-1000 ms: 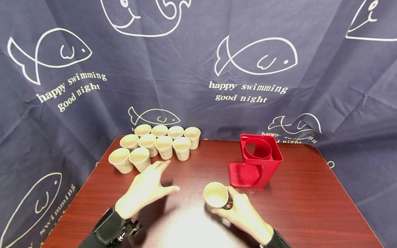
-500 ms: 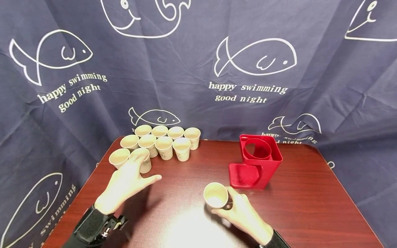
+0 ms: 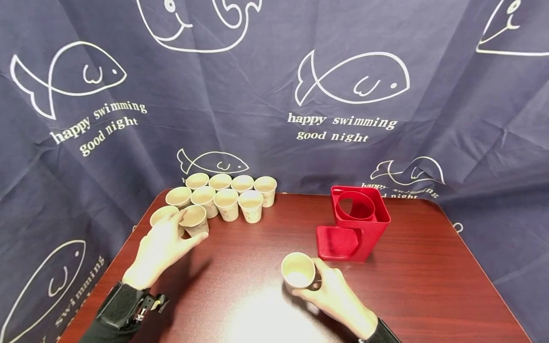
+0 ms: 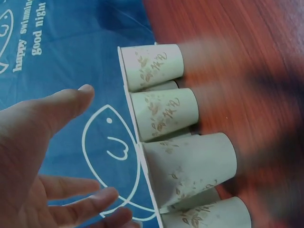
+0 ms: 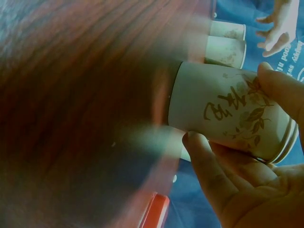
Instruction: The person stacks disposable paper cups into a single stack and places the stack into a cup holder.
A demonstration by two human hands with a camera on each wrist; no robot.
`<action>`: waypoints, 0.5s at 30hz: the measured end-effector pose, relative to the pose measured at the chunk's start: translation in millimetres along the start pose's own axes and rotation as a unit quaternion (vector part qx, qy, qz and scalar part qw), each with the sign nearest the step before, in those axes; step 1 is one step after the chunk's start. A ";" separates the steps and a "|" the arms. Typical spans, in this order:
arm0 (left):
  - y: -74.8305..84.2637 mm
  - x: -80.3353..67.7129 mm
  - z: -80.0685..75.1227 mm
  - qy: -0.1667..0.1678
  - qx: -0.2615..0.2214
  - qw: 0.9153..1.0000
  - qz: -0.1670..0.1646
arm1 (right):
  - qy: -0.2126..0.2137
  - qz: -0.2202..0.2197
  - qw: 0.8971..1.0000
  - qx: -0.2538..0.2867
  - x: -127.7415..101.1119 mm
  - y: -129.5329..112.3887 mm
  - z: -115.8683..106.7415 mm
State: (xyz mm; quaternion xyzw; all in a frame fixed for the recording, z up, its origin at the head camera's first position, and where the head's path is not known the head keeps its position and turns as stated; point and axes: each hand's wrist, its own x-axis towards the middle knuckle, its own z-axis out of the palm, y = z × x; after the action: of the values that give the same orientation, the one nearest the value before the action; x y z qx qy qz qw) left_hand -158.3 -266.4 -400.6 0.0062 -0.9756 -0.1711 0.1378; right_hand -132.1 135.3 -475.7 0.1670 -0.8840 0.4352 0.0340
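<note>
Several cream paper cups with a leaf print stand upright in rows at the table's back left. My left hand is open with spread fingers at the front two cups. In the left wrist view the left hand hovers just short of the nearest cup, and I see no contact. My right hand grips one more paper cup just above the table, near the front middle. In the right wrist view its fingers are curled round this cup.
A red plastic cup holder with a round opening on top stands right of centre, behind my right hand. The dark red wooden table is backed and flanked by a navy fish-print cloth. Black wrist straps sit on both forearms.
My left hand has moved left and back, from the table's middle to the front cups of the group. The right hand and its cup have stayed in place.
</note>
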 end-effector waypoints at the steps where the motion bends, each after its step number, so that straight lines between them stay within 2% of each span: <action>1: -1.2 0.6 0.6 -0.002 0.002 1.000 -0.005 | 0.000 0.000 1.000 -0.001 0.1 -0.3 0.0; 8: -7.6 7.3 6.0 -0.019 -0.004 0.999 -0.037 | 0.002 -0.001 1.000 0.002 0.2 -0.1 0.6; 15: -15.7 12.7 14.2 -0.019 -0.018 0.998 -0.061 | 0.018 -0.048 0.999 -0.008 -0.9 2.7 0.7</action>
State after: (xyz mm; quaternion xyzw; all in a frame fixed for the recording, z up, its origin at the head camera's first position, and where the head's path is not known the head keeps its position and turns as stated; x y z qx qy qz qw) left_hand -174.9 -277.2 -415.3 0.0605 -0.9725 -0.1968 0.1090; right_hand -132.1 136.5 -478.4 0.2006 -0.8779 0.4288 0.0724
